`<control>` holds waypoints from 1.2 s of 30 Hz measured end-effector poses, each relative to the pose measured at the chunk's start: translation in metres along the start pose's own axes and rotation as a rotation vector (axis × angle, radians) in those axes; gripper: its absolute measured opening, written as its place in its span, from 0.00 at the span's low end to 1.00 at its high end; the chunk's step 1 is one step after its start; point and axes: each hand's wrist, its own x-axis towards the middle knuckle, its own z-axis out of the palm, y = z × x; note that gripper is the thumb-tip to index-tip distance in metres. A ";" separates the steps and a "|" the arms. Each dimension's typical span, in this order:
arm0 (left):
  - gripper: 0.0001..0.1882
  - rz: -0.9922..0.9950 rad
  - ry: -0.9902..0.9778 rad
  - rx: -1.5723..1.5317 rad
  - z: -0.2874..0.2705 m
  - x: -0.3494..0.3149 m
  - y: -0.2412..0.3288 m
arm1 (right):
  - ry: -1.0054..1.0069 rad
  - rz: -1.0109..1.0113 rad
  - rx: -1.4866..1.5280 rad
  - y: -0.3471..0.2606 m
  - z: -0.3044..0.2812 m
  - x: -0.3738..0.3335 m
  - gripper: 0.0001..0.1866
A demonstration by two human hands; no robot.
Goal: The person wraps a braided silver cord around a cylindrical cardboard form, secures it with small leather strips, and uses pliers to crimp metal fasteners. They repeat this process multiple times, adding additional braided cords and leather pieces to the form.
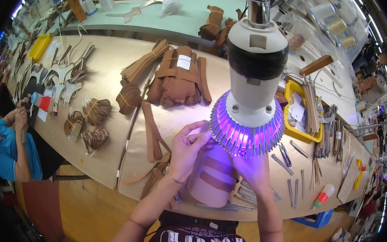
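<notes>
A large white lamp (254, 75) with a ribbed head hangs over the bench and throws violet light down. Under it both my hands hold a pale leather piece (214, 177) with two brown strips glued across it. My left hand (189, 149) grips its upper left edge with fingers pinched near the lamp's rim. My right hand (254, 167) holds the piece's right side, lit purple. The top of the piece is hidden behind the lamp head.
Bundles of brown leather strips (178, 81) and tied small bundles (96, 111) lie on the tan bench (104, 152). A yellow tray (298, 131), metal tools (285, 164) and a glue bottle (323, 197) sit at right. A person in blue (7, 145) works at left.
</notes>
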 end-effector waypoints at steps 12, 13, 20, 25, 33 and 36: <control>0.12 0.055 0.039 0.066 -0.004 0.012 -0.017 | -0.065 -0.091 -0.039 0.000 -0.010 0.008 0.15; 0.13 0.074 0.053 0.083 -0.003 0.012 -0.018 | -0.079 -0.082 -0.026 0.002 -0.011 0.007 0.16; 0.14 0.344 0.076 0.322 0.003 0.014 -0.022 | -0.054 -0.114 -0.030 0.006 -0.007 0.002 0.17; 0.12 0.364 0.088 0.402 0.004 0.011 -0.020 | -0.084 -0.077 -0.038 -0.001 -0.013 0.006 0.14; 0.09 0.549 0.124 0.565 0.009 0.005 -0.021 | -0.246 0.489 -0.007 0.013 -0.053 -0.009 0.17; 0.09 0.556 0.131 0.627 0.000 0.010 -0.027 | -0.220 0.546 0.128 0.026 -0.054 -0.024 0.15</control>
